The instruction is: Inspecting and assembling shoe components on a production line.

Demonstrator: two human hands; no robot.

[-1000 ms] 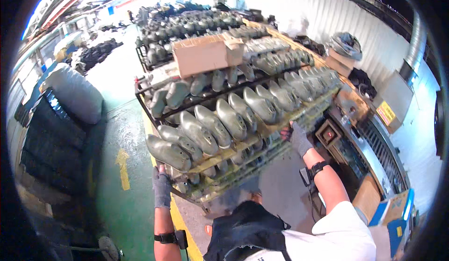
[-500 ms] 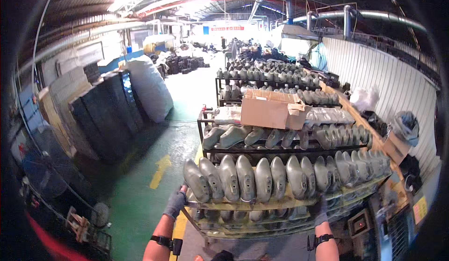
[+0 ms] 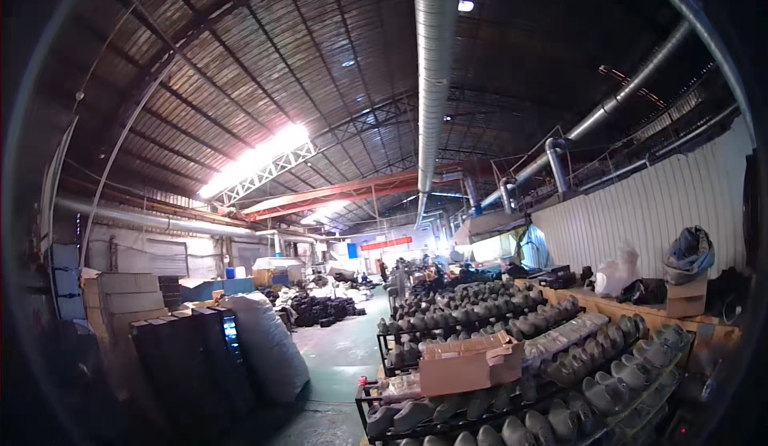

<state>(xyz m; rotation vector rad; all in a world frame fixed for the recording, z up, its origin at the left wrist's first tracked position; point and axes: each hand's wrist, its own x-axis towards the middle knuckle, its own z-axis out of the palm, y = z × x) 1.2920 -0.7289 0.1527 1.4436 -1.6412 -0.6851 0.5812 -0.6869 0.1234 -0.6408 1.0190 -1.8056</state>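
Neither of my hands shows now; both lie outside the lower edge of the head view. Closest to me is a rack with a row of grey shoe lasts point(image 3: 563, 422), standing upright side by side and cut off by the bottom of the picture. Just beyond it, a second black metal rack point(image 3: 362, 408) bears more grey lasts point(image 3: 412, 416). An opened brown cardboard box point(image 3: 456, 376) sits on top of that rack, beside a strip of plastic-wrapped pieces point(image 3: 564, 340). Farther racks hold several more rows of lasts point(image 3: 464, 308).
Left of the racks runs a green floor aisle point(image 3: 340, 370). A bulging white sack point(image 3: 264, 346) leans by tall dark panels point(image 3: 188, 358), with stacked cartons point(image 3: 124, 302) behind. At right, a wooden ledge point(image 3: 640, 302) carries bags along a white corrugated wall point(image 3: 648, 206). Silver ducts point(image 3: 432, 86) hang overhead.
My view has tilted up, bringing in the roof and shifting the racks lower. Both gloved hands, earlier at the near rack's two ends, have left the picture.
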